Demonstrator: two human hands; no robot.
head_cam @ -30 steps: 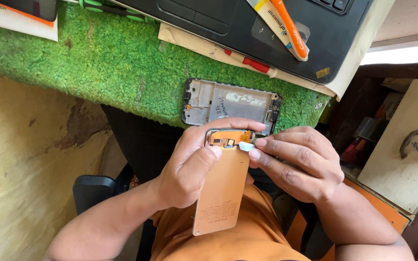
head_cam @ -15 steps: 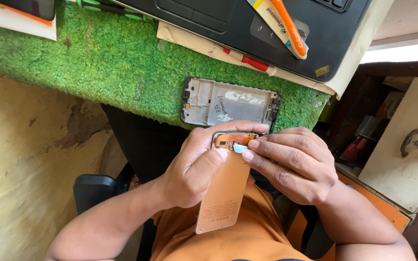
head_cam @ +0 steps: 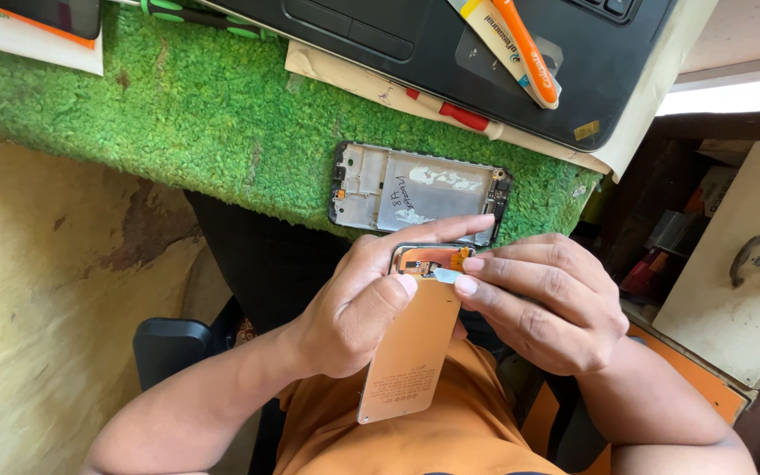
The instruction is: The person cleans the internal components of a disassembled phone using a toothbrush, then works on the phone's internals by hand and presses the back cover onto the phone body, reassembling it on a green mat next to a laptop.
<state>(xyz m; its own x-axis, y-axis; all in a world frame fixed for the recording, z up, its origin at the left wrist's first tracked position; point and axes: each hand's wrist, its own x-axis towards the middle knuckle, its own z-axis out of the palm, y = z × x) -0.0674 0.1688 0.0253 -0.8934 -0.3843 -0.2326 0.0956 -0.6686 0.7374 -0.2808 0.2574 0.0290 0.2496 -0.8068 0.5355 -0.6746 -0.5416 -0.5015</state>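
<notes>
A phone display panel (head_cam: 411,347), its copper-coloured back turned upward, is held over the lap, just below the near edge of the green turf mat (head_cam: 186,97). It is gripped by the left hand (head_cam: 358,308), whose fingers are closed around its upper end, with the thumb pressed on the back and the index finger laid along the top edge. The right hand (head_cam: 543,303) is placed against the same end from the other side; a small pale strip (head_cam: 447,274) is pinched between its thumb and fingertips (head_cam: 470,283), right at the exposed connector area of the panel.

On the mat, just above the hands, a bare phone middle frame (head_cam: 415,189) is laid flat. Farther up, a black laptop (head_cam: 450,44) is seen, with an orange-handled tool (head_cam: 525,48) resting on it. A red pen (head_cam: 450,110) is laid on paper beside the laptop's edge. An orange shirt (head_cam: 450,431) is visible beneath the panel.
</notes>
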